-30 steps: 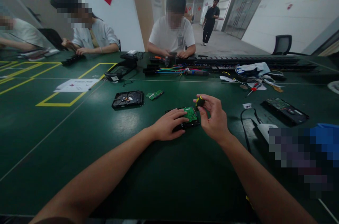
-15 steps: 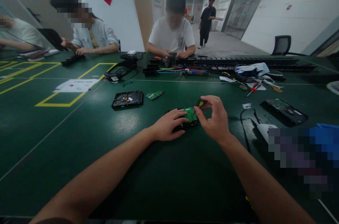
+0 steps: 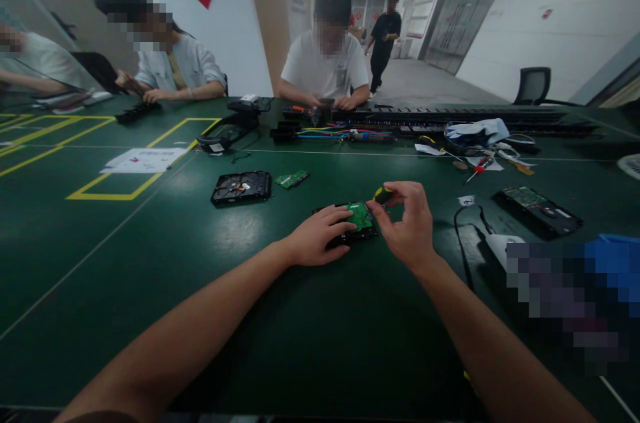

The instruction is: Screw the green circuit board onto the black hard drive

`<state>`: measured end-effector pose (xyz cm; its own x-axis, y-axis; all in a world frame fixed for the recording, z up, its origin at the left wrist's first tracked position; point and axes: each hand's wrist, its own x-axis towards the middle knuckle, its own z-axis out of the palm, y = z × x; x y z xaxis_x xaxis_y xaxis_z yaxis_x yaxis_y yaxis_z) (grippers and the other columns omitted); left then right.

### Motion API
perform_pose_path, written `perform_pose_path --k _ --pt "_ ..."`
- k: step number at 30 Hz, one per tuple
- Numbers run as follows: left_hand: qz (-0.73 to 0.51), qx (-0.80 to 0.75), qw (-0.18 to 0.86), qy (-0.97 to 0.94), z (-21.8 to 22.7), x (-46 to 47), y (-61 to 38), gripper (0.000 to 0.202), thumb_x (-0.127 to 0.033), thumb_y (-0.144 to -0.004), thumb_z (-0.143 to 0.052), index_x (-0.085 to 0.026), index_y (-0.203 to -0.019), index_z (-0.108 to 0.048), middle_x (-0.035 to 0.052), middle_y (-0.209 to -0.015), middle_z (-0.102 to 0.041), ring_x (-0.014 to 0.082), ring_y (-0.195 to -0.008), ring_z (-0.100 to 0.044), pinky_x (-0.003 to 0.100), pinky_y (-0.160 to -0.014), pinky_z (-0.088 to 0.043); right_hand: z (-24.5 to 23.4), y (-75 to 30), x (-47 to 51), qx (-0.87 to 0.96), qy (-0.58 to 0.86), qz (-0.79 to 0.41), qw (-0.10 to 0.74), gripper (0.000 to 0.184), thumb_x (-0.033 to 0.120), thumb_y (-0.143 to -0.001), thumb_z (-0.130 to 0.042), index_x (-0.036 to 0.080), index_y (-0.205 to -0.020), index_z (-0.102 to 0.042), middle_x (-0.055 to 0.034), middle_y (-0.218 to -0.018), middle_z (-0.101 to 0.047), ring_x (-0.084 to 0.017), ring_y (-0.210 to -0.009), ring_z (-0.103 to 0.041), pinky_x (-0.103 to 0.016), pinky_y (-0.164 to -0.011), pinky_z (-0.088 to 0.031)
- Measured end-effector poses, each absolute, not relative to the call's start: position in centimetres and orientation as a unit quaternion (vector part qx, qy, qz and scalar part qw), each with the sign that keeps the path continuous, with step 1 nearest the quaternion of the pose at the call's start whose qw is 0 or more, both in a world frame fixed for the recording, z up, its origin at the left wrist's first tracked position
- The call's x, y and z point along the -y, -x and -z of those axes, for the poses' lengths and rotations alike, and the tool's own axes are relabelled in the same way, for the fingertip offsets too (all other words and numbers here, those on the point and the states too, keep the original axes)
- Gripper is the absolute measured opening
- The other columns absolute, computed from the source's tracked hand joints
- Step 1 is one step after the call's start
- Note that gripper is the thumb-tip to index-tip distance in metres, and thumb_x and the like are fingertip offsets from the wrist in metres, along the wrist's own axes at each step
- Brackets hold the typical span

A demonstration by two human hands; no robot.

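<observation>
Both bare forearms reach forward from the bottom edge and converge toward the middle. The left hand [image 3: 316, 236] lies palm down, wrist low, fingers stretched flat and slightly spread, pointing to the right. The right hand [image 3: 406, 223] sits just beside it, raised a little higher, wrist bent, with thumb and fingers curled together in a pinch at the fingertips. The two hands are close but not touching.

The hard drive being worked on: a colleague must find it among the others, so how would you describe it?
On the green table, look front and centre, under the left hand. That hard drive shows a green circuit board on top, and the right hand holds a screwdriver to it; the others lie untouched.
</observation>
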<state>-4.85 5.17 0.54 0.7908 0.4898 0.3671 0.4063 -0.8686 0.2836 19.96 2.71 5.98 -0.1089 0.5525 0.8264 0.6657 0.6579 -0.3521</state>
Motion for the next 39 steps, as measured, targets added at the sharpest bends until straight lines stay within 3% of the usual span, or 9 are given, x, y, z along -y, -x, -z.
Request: perform_pose_path --k 5,9,18,25,34,39 --pt "-0.228 -0.236 0.096 -0.94 -0.3 -5.2 4.8 0.052 -0.04 -0.099 -0.069 -0.023 -0.147 -0.058 0.0153 -0.163 -0.05 0.035 -0.155 -0.044 0.062 -0.129 -0.034 -5.6 -20.0 -2.7 0.766 0.394 0.016 0.508 0.05 0.017 -0.101 -0.061 0.03 -0.147 -0.051 -0.0094 -0.137 -0.067 -0.026 -0.111 -0.072 -0.048 -0.096 -0.063" --pt "-0.231 -0.234 0.096 -0.939 -0.3 -5.2 4.8 0.05 -0.04 -0.1 -0.068 -0.022 -0.146 -0.059 0.0157 -0.162 -0.051 0.035 -0.155 -0.044 0.062 -0.129 -0.035 -5.2 -20.1 -2.9 0.766 0.394 -0.009 0.508 0.054 0.016 -0.101 -0.059 0.031 -0.151 -0.047 -0.0097 -0.144 -0.065 -0.027 -0.115 -0.073 -0.05 -0.1 -0.063" --pt "-0.221 -0.235 0.097 -0.941 -0.5 -5.2 4.9 0.052 -0.04 -0.099 -0.069 -0.022 -0.147 -0.059 0.0159 -0.162 -0.051 0.035 -0.155 -0.044 0.062 -0.129 -0.034 -6.0 -19.9 -2.7 0.745 0.402 0.064 0.528 0.044 0.023 -0.095 -0.075 0.027 -0.134 -0.056 -0.0085 -0.119 -0.065 -0.026 -0.106 -0.069 -0.044 -0.083 -0.065" --pt "-0.231 -0.236 0.102 -0.939 -0.4 -5.2 4.8 0.051 -0.039 -0.099 -0.069 -0.022 -0.146 -0.059 0.0155 -0.162 -0.051 0.035 -0.155 -0.044 0.063 -0.129 -0.034 -6.0 -19.7 -2.7 0.754 0.383 0.067 0.529 0.049 0.015 -0.097 -0.066 0.028 -0.142 -0.053 -0.011 -0.133 -0.064 -0.027 -0.119 -0.067 -0.047 -0.091 -0.065" --pt "-0.216 -0.237 0.095 -0.943 -0.5 -5.3 4.9 0.052 -0.041 -0.1 -0.067 -0.022 -0.147 -0.058 0.0155 -0.163 -0.05 0.0345 -0.156 -0.043 0.061 -0.129 -0.034 -6.1 -20.1 -2.8 0.734 0.399 0.121 0.537 0.041 0.023 -0.091 -0.081 0.027 -0.124 -0.056 -0.0073 -0.115 -0.066 -0.027 -0.106 -0.068 -0.048 -0.085 -0.063" --pt "-0.221 -0.233 0.103 -0.941 -0.4 -5.4 4.9 0.052 -0.042 -0.1 -0.067 -0.022 -0.147 -0.058 0.0164 -0.163 -0.05 0.0351 -0.156 -0.043 0.062 -0.129 -0.034 -6.4 -20.0 -2.7 0.739 0.393 0.118 0.535 0.039 0.02 -0.095 -0.075 0.029 -0.128 -0.058 -0.0081 -0.117 -0.066 -0.027 -0.108 -0.067 -0.047 -0.083 -0.063"
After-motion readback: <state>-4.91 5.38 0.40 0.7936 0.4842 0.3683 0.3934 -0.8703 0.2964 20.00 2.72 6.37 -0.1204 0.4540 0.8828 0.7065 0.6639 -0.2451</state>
